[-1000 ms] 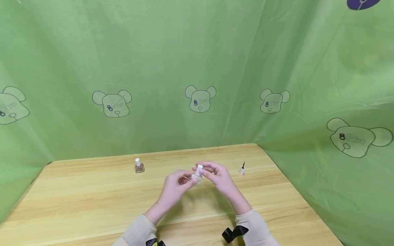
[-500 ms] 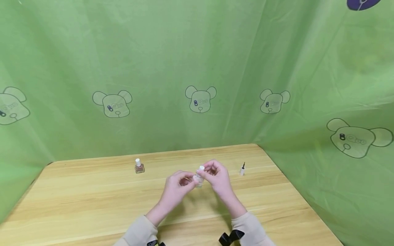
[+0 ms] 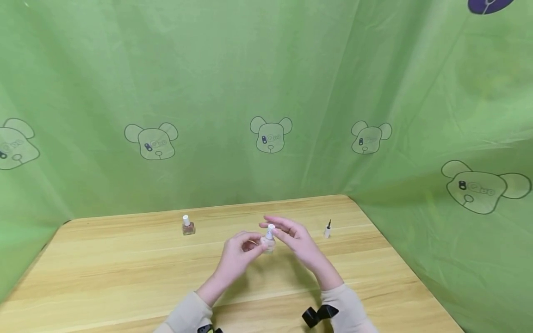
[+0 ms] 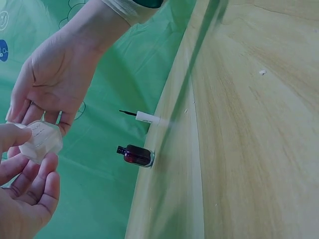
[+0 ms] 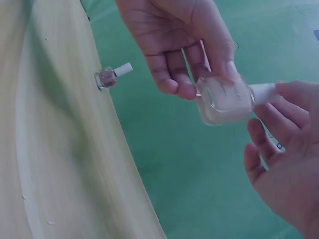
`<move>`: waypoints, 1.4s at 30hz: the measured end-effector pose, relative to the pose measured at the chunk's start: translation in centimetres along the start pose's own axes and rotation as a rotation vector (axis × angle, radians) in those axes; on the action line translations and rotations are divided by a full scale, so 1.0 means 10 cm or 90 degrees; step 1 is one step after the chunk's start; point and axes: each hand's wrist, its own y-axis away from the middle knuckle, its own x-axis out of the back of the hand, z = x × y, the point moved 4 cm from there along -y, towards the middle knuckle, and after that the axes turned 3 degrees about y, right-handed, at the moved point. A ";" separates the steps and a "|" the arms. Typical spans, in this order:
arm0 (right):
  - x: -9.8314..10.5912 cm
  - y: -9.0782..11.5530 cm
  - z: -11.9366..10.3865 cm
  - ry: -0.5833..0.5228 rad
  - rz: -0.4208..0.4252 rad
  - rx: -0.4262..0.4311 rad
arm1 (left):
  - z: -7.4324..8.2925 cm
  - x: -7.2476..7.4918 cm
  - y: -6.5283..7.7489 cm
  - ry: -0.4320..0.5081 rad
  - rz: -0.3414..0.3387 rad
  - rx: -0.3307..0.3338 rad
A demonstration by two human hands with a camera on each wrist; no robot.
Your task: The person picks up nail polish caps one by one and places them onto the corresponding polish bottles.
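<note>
Above the middle of the worktop (image 3: 125, 282), the left hand (image 3: 234, 255) is gripping the bottle (image 3: 269, 245) by its glass body, thumb against one face and fingers behind. The bottle's long axis is running near upright, leaning slightly right in the head view, with the cap (image 3: 270, 231) pointing up. The right hand (image 3: 300, 241) is holding that cap between thumb and fingers. Farther left, a pink bottle (image 3: 189, 228) is standing cap-up. Off to the right, a brush cap (image 3: 327, 231) is standing bristles-up; near it, the left wrist view is showing a dark bottle (image 4: 138, 156), uncapped, neck upward.
</note>
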 end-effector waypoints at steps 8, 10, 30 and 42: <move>0.02 0.00 0.01 0.010 -0.026 -0.017 | 0.01 0.00 0.01 0.012 -0.003 0.009; 0.02 0.00 0.02 0.008 -0.018 -0.021 | 0.01 -0.01 0.01 0.013 -0.002 0.007; 0.02 0.00 0.08 0.044 0.236 -0.073 | 0.03 -0.02 0.04 -0.048 0.010 -0.046; -0.03 -0.02 0.07 0.072 0.202 -0.018 | 0.02 -0.03 0.04 -0.042 0.014 -0.041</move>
